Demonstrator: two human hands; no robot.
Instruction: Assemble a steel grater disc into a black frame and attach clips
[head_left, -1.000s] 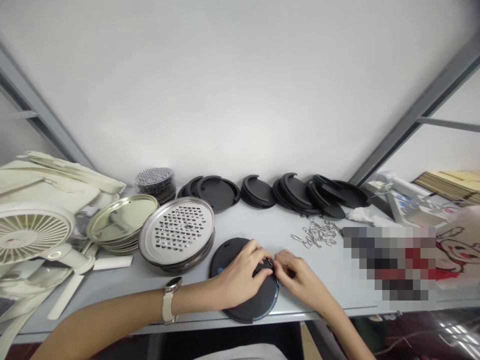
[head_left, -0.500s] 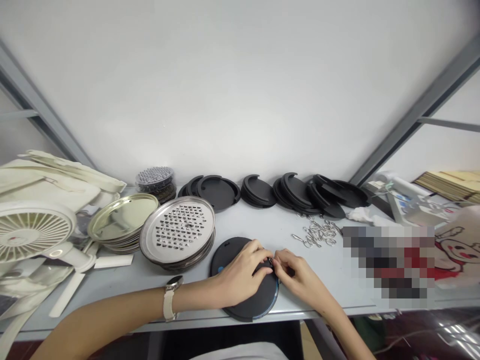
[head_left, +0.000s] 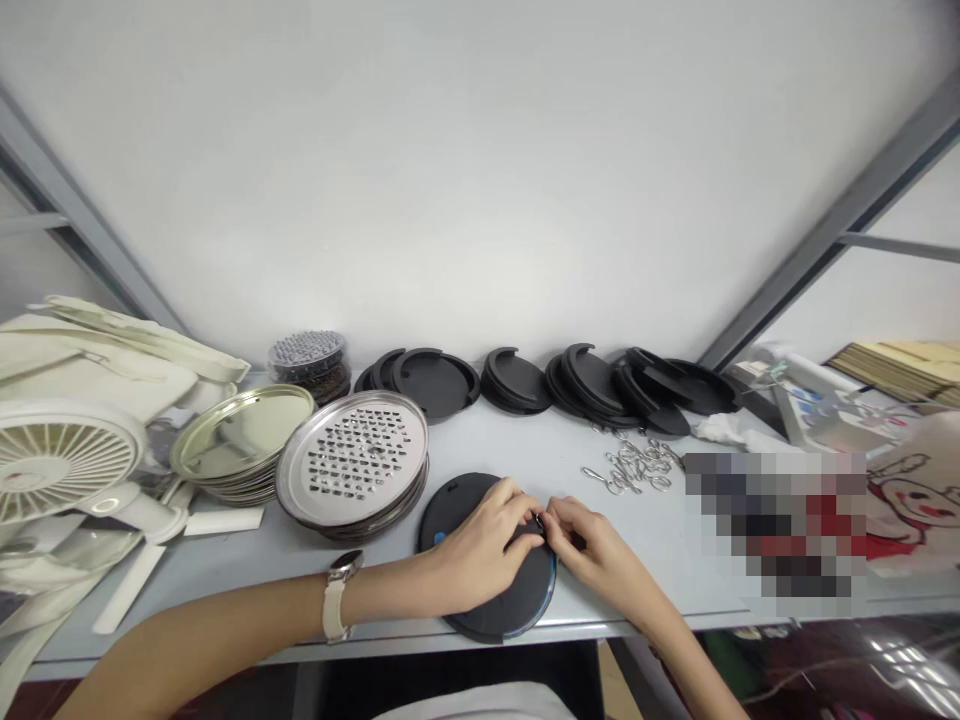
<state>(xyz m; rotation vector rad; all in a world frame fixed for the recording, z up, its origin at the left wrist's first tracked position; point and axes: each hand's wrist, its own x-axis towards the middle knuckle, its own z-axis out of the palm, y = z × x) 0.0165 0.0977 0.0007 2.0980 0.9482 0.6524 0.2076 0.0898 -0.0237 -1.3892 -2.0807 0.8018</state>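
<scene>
A round black disc (head_left: pixel 517 600) with small blue patches lies near the table's front edge. Across its upper right part rests my left hand (head_left: pixel 487 550), thumb and fingers pinched on something small and dark at the disc's right rim. My right hand (head_left: pixel 592 550) meets it there, its thumb and forefinger closed at the same spot. What the fingertips hold is too small to name. Behind my right hand lies a loose pile of metal clips (head_left: pixel 637 465).
Left of the disc stand a stack of perforated metal plates (head_left: pixel 360 460) and a stack of shiny lids (head_left: pixel 240 435). A white fan (head_left: pixel 67 460) is at the far left. Black round covers (head_left: pixel 435 385) line the wall. A blurred patch and a printed bag (head_left: pixel 911 500) lie right.
Both hands stay pinched together at the disc's rim. The view has shifted very slightly.
</scene>
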